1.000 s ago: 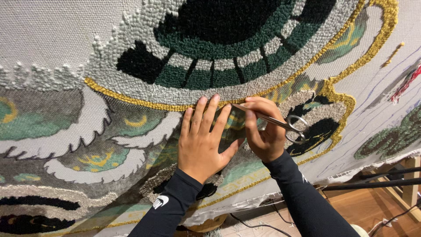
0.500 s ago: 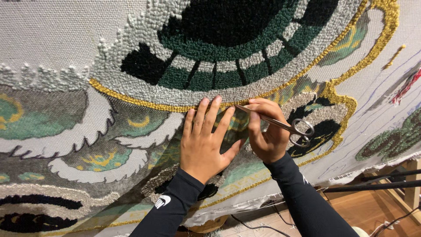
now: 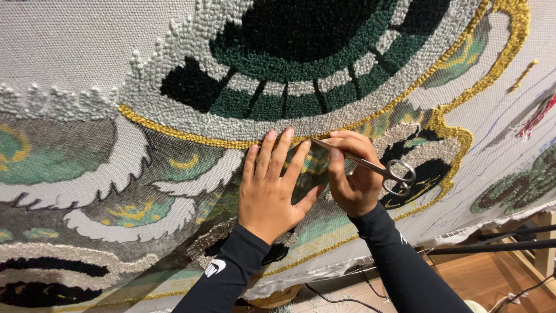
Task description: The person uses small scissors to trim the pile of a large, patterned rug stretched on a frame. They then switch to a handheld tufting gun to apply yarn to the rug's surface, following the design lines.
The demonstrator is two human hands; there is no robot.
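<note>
The left hand (image 3: 271,184) lies flat, fingers spread, on the tufted rug (image 3: 174,110). Just right, the right hand (image 3: 353,174) pinches small scissors (image 3: 370,165), tips at the gold outline (image 3: 174,132) (a slip could likely snip good loops or nick a fingertip).

Two forearms enter from bottom of frame, lower centre and lower right. Both in long, close-fitting black sleeves, smooth stretch fabric, light creasing along length. Left sleeve (image 3: 229,272): small white logo mark near cuff, cuff ends at wrist. Right sleeve (image 3: 399,266): tiny white mark near wrist, cuff snug at wrist. Left hand (image 3: 272,188) bare, no glove, no rings or watch visible, nails short. Right hand (image 3: 353,179) bare, no jewellery visible.
</note>
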